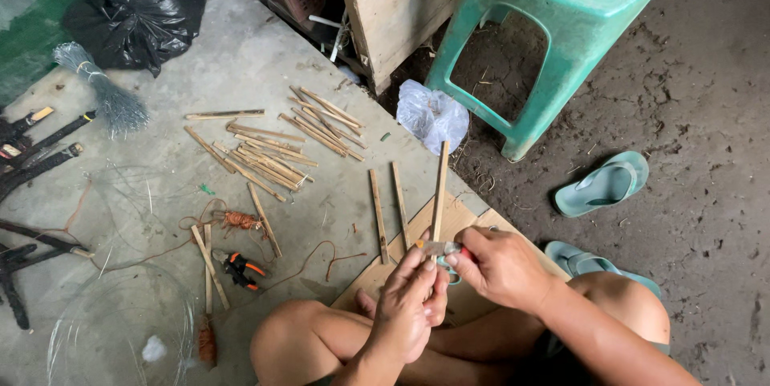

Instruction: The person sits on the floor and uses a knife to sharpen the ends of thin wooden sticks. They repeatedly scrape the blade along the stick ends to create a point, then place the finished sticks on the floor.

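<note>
My left hand (pixel 411 302) and my right hand (pixel 499 264) meet in front of my folded legs. Between them they hold the lower end of a thin bamboo stick (pixel 440 185) that points up and away from me. At the stick's base, a small tool with a red and teal handle (pixel 450 253) shows between my right fingers. I cannot tell exactly what the tool is. Two more sticks (pixel 388 211) lie on the concrete just left of the held one, beside a piece of cardboard (pixel 457 217).
A heap of bamboo sticks (pixel 277 145) lies on the floor ahead. Orange-handled pliers (pixel 241 268), red wire (pixel 237 220), a wire bundle (pixel 108 89) and a black bag (pixel 140 5) lie left. A teal stool (pixel 553 33), a clear bag (pixel 433 113) and two sandals (pixel 603 184) sit right.
</note>
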